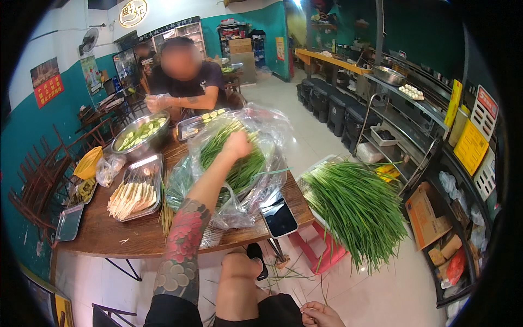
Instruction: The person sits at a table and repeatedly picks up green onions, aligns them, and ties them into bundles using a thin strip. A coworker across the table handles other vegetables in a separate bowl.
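My left hand (pixel 238 145) reaches across the table, its fingers curled down against green garlic chives (pixel 241 169) lying in a clear plastic bag (pixel 271 135). Its fingertips are hidden, so what it grips cannot be told. Low in the picture, my right hand (pixel 320 314) is beside my knee, thumb and fingers pinched around a few thin strands (pixel 303 300). A large heap of loose chives (pixel 355 208) overhangs a white basket to the right, above a pink stool (pixel 318 249). Close to the bag, a smartphone (pixel 279 215) lies at the table's edge.
On the wooden table (pixel 98 235) are a tray of skewered pale food (pixel 137 194), bamboo skewers (pixel 166 204) and a steel bowl of sliced green vegetable (pixel 141 135). Another person (pixel 184 81) sits opposite. A metal shelf (pixel 392 135) stands at right.
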Demonstrator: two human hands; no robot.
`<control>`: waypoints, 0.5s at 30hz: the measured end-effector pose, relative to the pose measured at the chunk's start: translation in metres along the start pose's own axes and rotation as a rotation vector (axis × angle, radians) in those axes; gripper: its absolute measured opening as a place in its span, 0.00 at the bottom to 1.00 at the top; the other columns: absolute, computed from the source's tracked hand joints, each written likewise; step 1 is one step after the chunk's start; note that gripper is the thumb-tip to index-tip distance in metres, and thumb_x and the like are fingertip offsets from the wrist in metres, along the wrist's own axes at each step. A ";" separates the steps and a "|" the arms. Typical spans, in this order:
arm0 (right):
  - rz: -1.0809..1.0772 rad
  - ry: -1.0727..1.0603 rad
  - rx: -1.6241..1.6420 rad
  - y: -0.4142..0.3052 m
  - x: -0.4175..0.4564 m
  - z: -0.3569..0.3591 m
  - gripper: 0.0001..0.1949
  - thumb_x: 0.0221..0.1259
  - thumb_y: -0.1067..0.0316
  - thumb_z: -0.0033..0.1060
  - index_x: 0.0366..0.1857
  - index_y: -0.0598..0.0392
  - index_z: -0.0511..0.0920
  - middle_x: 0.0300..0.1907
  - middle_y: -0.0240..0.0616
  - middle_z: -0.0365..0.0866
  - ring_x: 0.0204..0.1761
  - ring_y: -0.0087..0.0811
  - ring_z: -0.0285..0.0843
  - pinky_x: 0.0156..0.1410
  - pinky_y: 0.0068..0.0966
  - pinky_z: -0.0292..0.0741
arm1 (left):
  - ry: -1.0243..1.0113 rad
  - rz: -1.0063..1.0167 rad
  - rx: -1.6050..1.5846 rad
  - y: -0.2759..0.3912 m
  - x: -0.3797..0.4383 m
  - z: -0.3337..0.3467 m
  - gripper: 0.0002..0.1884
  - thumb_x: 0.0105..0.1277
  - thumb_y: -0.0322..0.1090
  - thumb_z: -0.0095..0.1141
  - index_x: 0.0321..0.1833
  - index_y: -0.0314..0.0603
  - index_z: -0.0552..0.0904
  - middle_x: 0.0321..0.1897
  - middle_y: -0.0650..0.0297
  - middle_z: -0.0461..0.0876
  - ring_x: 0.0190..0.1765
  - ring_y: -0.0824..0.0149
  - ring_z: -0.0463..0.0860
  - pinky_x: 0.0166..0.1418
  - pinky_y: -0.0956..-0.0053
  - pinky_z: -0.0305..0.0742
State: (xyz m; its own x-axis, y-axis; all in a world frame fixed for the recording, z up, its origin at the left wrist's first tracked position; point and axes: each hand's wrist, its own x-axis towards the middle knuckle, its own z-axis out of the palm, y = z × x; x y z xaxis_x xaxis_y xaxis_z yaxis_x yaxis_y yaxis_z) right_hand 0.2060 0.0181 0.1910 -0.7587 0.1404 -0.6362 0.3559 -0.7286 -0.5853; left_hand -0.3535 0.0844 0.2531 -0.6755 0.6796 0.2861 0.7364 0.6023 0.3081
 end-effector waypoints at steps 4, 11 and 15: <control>-0.013 -0.026 -0.010 0.002 -0.002 0.000 0.04 0.78 0.65 0.47 0.48 0.48 0.73 0.23 0.24 0.63 0.18 0.15 0.52 0.20 0.14 0.48 | 0.065 0.074 -0.134 0.007 -0.019 -0.047 0.22 0.67 0.50 0.61 0.41 0.32 0.85 0.36 0.40 0.86 0.45 0.43 0.86 0.53 0.54 0.79; -0.012 -0.135 0.002 0.003 -0.013 0.002 0.05 0.79 0.64 0.47 0.49 0.47 0.74 0.23 0.23 0.62 0.19 0.14 0.51 0.21 0.13 0.48 | 0.155 0.270 -0.198 0.000 -0.070 -0.116 0.22 0.77 0.50 0.51 0.43 0.35 0.83 0.32 0.49 0.86 0.40 0.53 0.85 0.48 0.60 0.76; -0.035 -0.171 -0.029 0.004 -0.015 0.004 0.05 0.79 0.63 0.48 0.49 0.47 0.74 0.23 0.23 0.62 0.19 0.14 0.52 0.21 0.13 0.48 | 0.416 0.348 -0.340 0.024 -0.094 -0.152 0.18 0.81 0.44 0.46 0.44 0.35 0.83 0.34 0.58 0.88 0.35 0.68 0.81 0.45 0.69 0.75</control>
State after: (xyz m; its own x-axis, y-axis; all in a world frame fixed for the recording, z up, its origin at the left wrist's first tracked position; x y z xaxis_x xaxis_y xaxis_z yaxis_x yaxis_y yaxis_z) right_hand 0.2170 0.0108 0.2002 -0.8520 0.0474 -0.5214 0.3412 -0.7052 -0.6216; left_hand -0.2785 -0.0286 0.3716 -0.4071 0.5506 0.7288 0.9086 0.1628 0.3845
